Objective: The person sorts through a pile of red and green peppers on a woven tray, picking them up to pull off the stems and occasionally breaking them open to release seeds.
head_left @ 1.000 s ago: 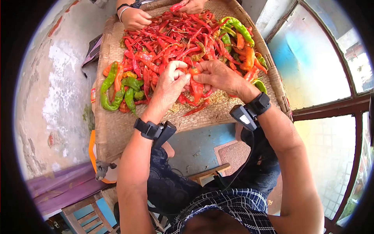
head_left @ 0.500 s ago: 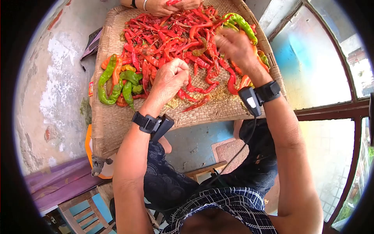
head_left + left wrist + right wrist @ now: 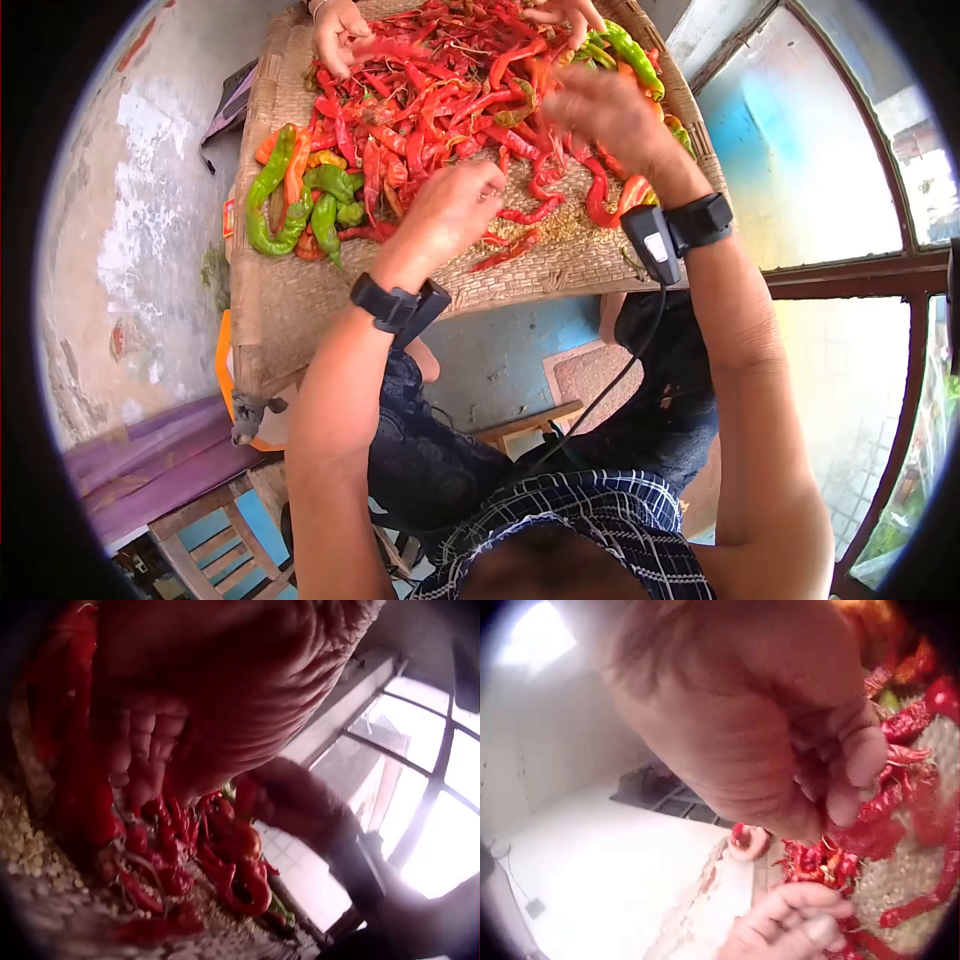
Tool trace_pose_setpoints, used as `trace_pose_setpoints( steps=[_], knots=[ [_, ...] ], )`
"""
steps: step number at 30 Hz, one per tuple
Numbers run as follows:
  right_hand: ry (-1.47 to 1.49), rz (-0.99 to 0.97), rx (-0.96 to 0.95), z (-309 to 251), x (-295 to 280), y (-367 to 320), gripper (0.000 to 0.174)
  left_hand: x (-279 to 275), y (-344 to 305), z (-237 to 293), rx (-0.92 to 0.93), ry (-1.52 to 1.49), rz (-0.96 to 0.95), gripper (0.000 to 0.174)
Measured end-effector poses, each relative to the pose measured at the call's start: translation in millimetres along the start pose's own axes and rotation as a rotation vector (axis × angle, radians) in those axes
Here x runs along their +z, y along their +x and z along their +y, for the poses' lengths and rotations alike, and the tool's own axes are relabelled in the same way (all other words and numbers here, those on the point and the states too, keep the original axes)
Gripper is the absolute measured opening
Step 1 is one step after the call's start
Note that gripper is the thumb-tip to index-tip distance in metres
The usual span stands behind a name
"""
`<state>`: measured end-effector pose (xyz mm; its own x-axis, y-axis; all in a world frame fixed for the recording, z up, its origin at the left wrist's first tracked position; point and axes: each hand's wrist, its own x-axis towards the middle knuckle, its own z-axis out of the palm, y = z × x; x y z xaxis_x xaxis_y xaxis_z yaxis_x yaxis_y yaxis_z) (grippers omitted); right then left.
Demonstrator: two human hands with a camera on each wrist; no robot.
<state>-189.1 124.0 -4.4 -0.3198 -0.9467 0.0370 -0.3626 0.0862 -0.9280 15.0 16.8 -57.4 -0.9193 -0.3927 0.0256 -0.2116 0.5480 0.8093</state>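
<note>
Above the right side of the heaped red chili peppers point(image 3: 430, 110), my right hand point(image 3: 625, 120) is blurred by motion. Its curled fingers hold a red pepper point(image 3: 866, 838), seen at the fingertips in the right wrist view; a red patch also shows at that hand in the left wrist view. My left hand point(image 3: 450, 215) hovers over the near edge of the heap, fingers loosely bent. In the left wrist view its fingers point(image 3: 142, 754) hang down over the peppers with nothing between them. A curved red pepper point(image 3: 598, 200) lies on the woven tray point(image 3: 300, 310).
Green peppers point(image 3: 270, 190) lie at the tray's left, and more green ones point(image 3: 630, 50) at its far right. Pale seeds point(image 3: 570, 240) are scattered near the front. Across the tray is another person's hand point(image 3: 340, 35). A framed window point(image 3: 800, 150) stands at right.
My hands have parted from the orange-red pepper they held together. The right hand moved right and away over the heap; the left shifted slightly right. The other person's hands have spread apart.
</note>
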Motion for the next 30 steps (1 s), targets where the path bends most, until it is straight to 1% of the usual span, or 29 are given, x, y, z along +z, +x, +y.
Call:
trace_pose_setpoints(
  steps=[1,2,3,4,6,8,9,10,11,12,13,14,16,17,18,20,21,22,23,24,25,26,28,29,30],
  knots=[
    [-0.003,-0.003,0.001,5.8,-4.5,4.9,0.033,7.8,-2.8,1.6,0.11,0.26,0.047,0.018],
    [-0.175,0.24,-0.177,14.9,-8.9,12.7,0.035,13.1,-3.7,1.9,0.22,0.521,0.094,0.017],
    [-0.346,0.483,-0.355,12.4,-8.5,15.2,0.037,14.8,-2.5,2.5,0.183,0.584,0.039,0.014],
    [-0.347,0.483,-0.354,11.8,-8.1,12.7,0.037,14.9,-0.9,3.0,0.183,0.584,0.039,0.014],
    [-0.451,0.249,-0.188,9.8,0.4,-1.3,0.037,14.1,2.4,5.4,0.134,0.577,-0.038,0.012],
    [-0.484,-0.161,-0.42,39.5,35.1,-13.4,0.03,4.3,1.1,5.2,0.204,0.432,0.084,0.01],
    [-0.581,-0.22,-0.361,33.7,43.5,-19.4,0.027,1.3,1.7,6.0,0.26,0.356,0.118,0.011],
    [-0.678,-0.279,-0.3,28.7,48.9,-22.5,0.024,-1.8,1.2,7.5,0.261,0.357,0.115,0.011],
    [-0.568,-0.224,-0.342,35.6,53.2,-21.3,0.021,-5.4,0.6,9.9,0.195,0.315,0.09,0.012],
    [-0.568,-0.221,-0.342,32.8,50.0,-20.2,0.021,-9.1,-0.2,10.8,0.129,0.273,0.065,0.013],
    [-0.556,-0.247,-0.309,27.7,44.7,-18.1,0.022,-13.6,0.2,6.4,0.11,0.239,0.069,0.017],
    [-0.542,-0.273,-0.276,25.6,40.2,-15.3,0.022,-20.3,-1.1,5.2,0.111,0.244,0.067,0.017],
    [-0.52,-0.291,-0.299,29.0,26.7,-7.3,0.023,-38.2,-5.3,13.7,0.148,0.211,0.154,0.021],
    [-0.478,-0.289,-0.297,28.0,18.9,-2.9,0.025,-46.2,-9.9,17.8,0.062,0.201,0.057,0.028],
    [-0.437,-0.291,-0.296,22.6,13.6,-1.7,0.026,-48.1,-13.1,12.4,0.057,0.201,0.058,0.028],
    [-0.173,-0.016,-0.044,-3.3,2.8,-2.8,0.032,-45.5,-16.2,-4.8,0.231,0.382,-0.085,0.033],
    [-0.053,0.207,-0.108,0.2,1.5,1.6,0.037,-37.4,-15.9,-12.1,0.326,0.45,-0.041,0.035],
    [-0.053,0.204,-0.108,10.8,-3.7,8.8,0.037,-30.8,-15.7,-13.0,0.323,0.449,-0.039,0.035],
    [-0.226,0.33,-0.24,24.2,-10.9,16.5,0.036,-24.3,-15.1,-13.2,0.248,0.577,-0.08,0.033],
    [-0.398,0.455,-0.373,20.8,-11.1,17.9,0.036,-19.4,-14.2,-12.3,0.172,0.704,-0.122,0.032],
    [-0.374,0.385,-0.238,20.8,-8.0,11.2,0.029,-17.0,-11.3,-11.5,0.167,0.723,-0.116,0.029],
    [-0.373,0.385,-0.235,22.1,-1.3,6.5,0.029,-18.1,-10.5,-11.3,0.167,0.722,-0.119,0.029],
    [-0.425,0.02,-0.311,27.4,11.6,-1.4,0.023,-24.4,-9.0,-6.6,0.164,0.68,-0.135,0.026],
    [-0.416,-0.089,-0.381,29.5,17.3,-5.2,0.02,-26.2,-7.2,-6.7,0.163,0.679,-0.135,0.026],
    [-0.416,-0.089,-0.381,29.0,23.1,-7.8,0.02,-28.6,-4.6,-7.1,0.215,0.612,-0.031,0.02]
  ],
)
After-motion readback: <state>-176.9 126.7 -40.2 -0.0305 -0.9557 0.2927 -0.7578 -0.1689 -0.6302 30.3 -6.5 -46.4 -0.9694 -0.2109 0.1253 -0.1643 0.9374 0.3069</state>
